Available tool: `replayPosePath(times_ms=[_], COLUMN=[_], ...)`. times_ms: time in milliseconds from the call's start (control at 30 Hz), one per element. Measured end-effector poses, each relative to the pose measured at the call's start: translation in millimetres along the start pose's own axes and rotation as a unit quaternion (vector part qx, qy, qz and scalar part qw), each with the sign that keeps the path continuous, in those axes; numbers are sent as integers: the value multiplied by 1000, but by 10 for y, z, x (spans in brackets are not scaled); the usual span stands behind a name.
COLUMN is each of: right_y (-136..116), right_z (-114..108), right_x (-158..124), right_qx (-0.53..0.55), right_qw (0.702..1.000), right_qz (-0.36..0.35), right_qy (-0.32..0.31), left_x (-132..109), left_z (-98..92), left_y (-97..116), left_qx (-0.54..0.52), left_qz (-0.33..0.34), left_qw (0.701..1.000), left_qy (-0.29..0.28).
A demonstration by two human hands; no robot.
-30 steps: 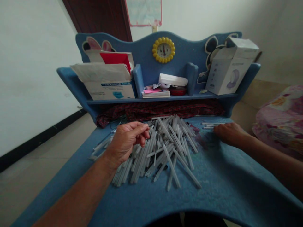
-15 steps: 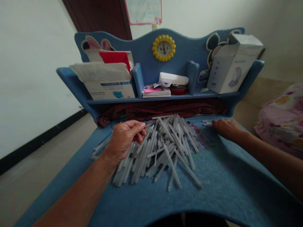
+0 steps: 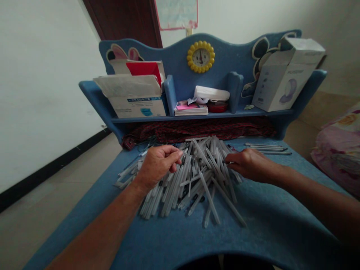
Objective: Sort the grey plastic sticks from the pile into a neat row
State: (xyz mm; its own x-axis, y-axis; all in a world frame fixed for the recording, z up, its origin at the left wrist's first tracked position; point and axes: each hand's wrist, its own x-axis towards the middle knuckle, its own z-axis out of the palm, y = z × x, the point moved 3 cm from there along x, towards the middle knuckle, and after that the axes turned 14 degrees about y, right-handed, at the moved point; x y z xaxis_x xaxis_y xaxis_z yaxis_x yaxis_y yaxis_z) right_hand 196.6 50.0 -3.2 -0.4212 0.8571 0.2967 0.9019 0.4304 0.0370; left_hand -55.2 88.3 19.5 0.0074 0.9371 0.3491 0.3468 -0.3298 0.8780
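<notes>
A heap of thin clear plastic pen tubes [image 3: 194,176] lies on the blue felt desk top [image 3: 267,221]. My left hand [image 3: 157,165] hovers over the left side of the heap, fingers curled and pinched together near the tubes; what it holds, if anything, I cannot make out. My right hand [image 3: 249,164] rests on the right side of the heap, fingers bent onto the tubes there. A few tubes [image 3: 267,149] lie apart in a neat row at the far right of the desk.
A blue shelf unit [image 3: 197,116] with a yellow flower clock [image 3: 200,57] stands at the back. It holds paper boxes [image 3: 135,97], small books [image 3: 191,109] and a white carton [image 3: 284,80]. Dark red cloth [image 3: 197,131] lies under it. A flowered bedcover [image 3: 340,146] is at right.
My right hand has left the separate row at the far right and moved left onto the heap. My left hand has stayed over the heap's left side.
</notes>
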Motion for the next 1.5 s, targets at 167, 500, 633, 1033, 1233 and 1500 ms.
replayPosePath(times_ms=[167,500,633,1033,1233,1500], right_y=[-353,-493,-507,-527,-479,-343], right_z=[-45,18,20,57,73,62], right_x=[242,556,578,556,536,423], right_qx=[72,-21,-27,-46,-35,44], right_qw=[995,990,988,985,989,994], right_qz=[-59,-130,-140,-161,-142,-100], right_qy=[18,-52,-55,-47,-34,-23], left_x=[-4,-4,-25,-28,-46,-50], left_z=[2,3,16,47,52,72], left_y=[4,-31,-13,-22,-8,-39], left_qx=[22,54,60,80,93,114], left_qz=[6,-8,-10,0,8,13], left_qw=[1000,998,998,996,994,992], left_qy=[-16,-29,-33,-48,-55,-61])
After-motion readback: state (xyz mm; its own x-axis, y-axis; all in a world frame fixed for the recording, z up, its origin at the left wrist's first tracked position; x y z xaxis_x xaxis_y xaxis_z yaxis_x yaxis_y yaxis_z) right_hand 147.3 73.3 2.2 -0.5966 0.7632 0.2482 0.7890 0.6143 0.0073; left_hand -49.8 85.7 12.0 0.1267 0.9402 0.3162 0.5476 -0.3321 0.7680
